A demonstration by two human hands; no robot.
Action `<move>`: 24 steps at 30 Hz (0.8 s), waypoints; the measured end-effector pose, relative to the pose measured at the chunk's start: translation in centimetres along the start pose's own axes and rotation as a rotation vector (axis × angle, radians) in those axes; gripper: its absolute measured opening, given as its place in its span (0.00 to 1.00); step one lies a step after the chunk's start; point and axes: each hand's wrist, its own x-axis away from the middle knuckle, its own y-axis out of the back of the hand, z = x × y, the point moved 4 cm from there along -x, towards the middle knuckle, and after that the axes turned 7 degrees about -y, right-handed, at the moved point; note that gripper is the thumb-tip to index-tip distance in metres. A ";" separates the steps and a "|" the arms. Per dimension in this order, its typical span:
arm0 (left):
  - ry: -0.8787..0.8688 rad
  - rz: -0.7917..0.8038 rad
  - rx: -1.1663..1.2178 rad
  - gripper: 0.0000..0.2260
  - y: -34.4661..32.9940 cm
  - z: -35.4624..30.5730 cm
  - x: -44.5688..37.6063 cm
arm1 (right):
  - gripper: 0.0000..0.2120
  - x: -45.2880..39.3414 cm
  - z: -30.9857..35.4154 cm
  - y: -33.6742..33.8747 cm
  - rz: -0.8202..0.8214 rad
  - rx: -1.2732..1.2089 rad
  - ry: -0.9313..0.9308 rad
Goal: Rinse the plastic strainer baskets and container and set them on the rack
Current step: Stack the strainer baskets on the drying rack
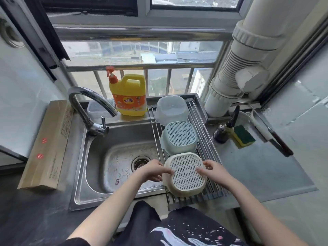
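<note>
Fingers (168, 172) of both hands were pressed against the cream strainer basket (185, 174), inverted on the rack (200, 121). The rack was laid across a steel sink (99, 157) below a window (142, 52).

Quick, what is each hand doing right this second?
Left hand: fingers on the left edge of the upturned cream plastic strainer basket, which sits on the metal roll-up rack.
Right hand: fingertips on the same basket's right edge.
</note>
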 end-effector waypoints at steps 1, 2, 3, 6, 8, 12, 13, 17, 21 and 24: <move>0.005 -0.015 -0.009 0.25 -0.1 0.0 -0.2 | 0.28 -0.3 -0.1 0.0 0.008 0.012 -0.012; 0.015 -0.023 -0.015 0.26 -0.2 0.0 -0.3 | 0.28 -0.4 0.0 -0.1 0.018 0.030 -0.020; 0.021 -0.027 -0.028 0.26 -0.3 -0.1 -0.4 | 0.28 -0.4 0.1 -0.1 0.031 0.052 -0.026; 0.030 -0.058 -0.119 0.27 -0.6 -0.7 -0.3 | 0.31 -0.9 0.4 -0.3 0.058 0.093 -0.021; 0.002 -0.140 -0.153 0.37 -0.5 -1.3 -0.4 | 0.36 -1.4 1.1 0.2 -0.041 0.094 0.035; -0.121 -0.302 0.023 0.48 -0.5 -3.4 -1.4 | 0.34 -3.3 3.6 0.7 -0.141 -0.098 0.093; -0.119 -0.320 0.061 0.46 -0.9 -3.7 -1.7 | 0.34 -3.9 4.0 0.4 -0.125 -0.152 0.069; -0.119 -0.396 0.166 0.42 -2.6 -3.8 -3.4 | 0.32 -5.9 5.4 -0.9 -0.055 -0.342 0.040; -0.212 -0.460 0.187 0.43 -2.9 -4.0 -3.9 | 0.30 -6.6 6.8 -2.6 0.041 -0.322 0.063; -0.243 -0.523 0.234 0.43 -2.0 -3.8 -4.3 | 0.31 -7.0 6.9 -3.3 0.057 -0.198 0.091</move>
